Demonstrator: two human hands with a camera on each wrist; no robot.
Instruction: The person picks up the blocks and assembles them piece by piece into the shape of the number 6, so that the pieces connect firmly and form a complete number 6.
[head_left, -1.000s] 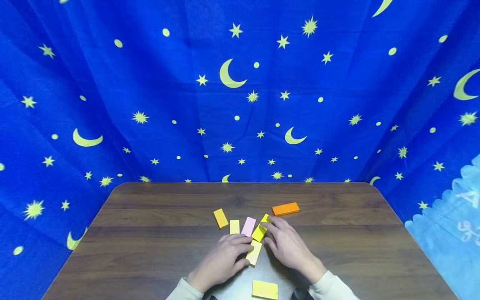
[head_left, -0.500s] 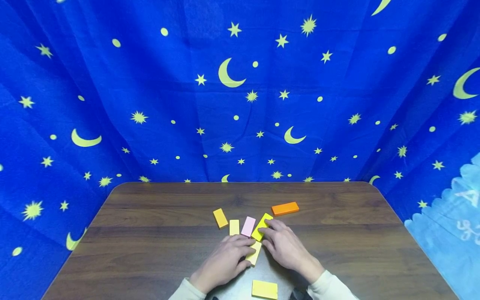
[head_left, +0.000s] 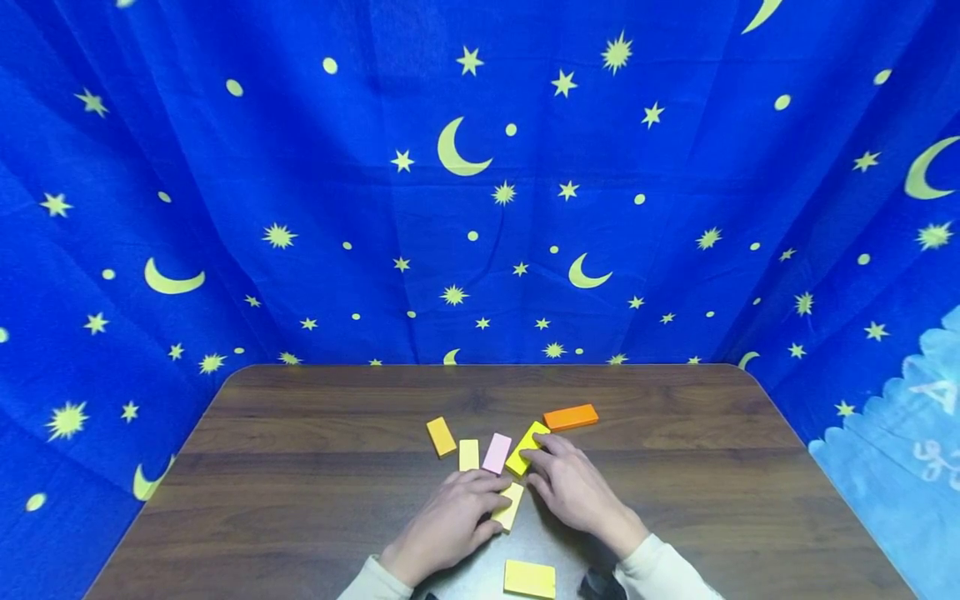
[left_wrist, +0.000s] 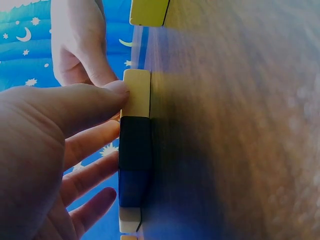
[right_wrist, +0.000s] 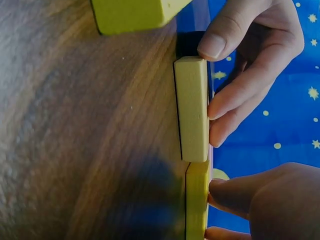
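Bright yellow block (head_left: 526,443): shifted slightly since the earlier frame, away from the cream block (head_left: 508,514) and toward the orange block (head_left: 571,417).
Amber block (head_left: 441,437): lying angled, leftmost.
Left hand (head_left: 446,523): fingers loosely spread, resting on the cream block.
Pale yellow block (head_left: 468,453): lying just beside the pink block (head_left: 497,453), near end hidden.
Front yellow block (head_left: 529,578): lying well apart, on the near side.
Right hand (head_left: 576,490): fingers slightly apart, touching the bright yellow block.
Block spacing: apparently being adjusted; next move probably calling for light pressure, without disturbing neighbours.
Worktop (head_left: 712,467): bearing every block directly, with no container in view.
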